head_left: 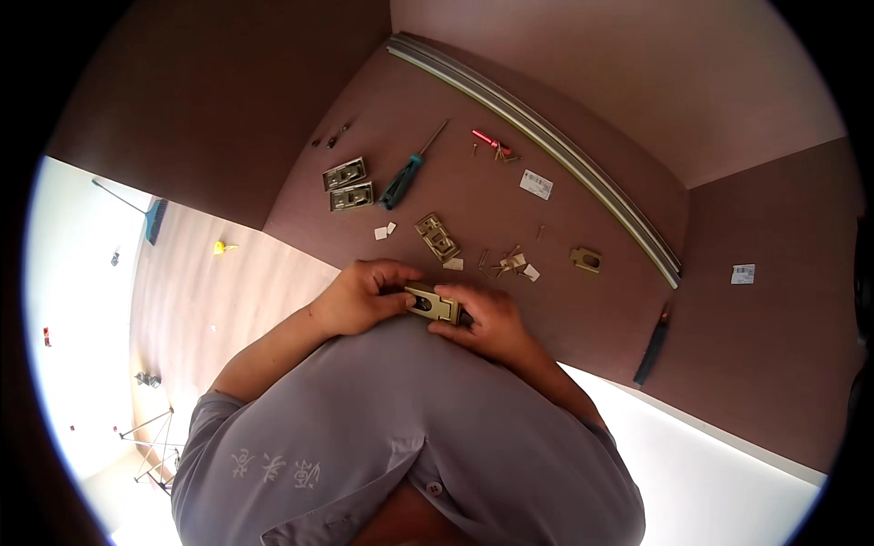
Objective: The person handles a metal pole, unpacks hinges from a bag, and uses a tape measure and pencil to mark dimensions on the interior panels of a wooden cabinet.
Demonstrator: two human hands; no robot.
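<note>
Left hand (366,298) and right hand (492,320) gripping brass fitting (443,308) between them; underside contact I can't make out. Fitting on near side of screwdriver (399,186). Two metal housings (351,196) just left of screwdriver, long rail (552,135) right of it.

Glare bleaches the left and lower right; fisheye curves edges.

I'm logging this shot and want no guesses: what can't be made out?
All in the head view:
Metal fitting: underside faces away; left hand and right hand partly cover its ends.
Dark piece by the right hand: mostly hidden by that hand.
Small metal pieces: too small to identify.
Grey shirt: cut off by the lower edge.
</note>
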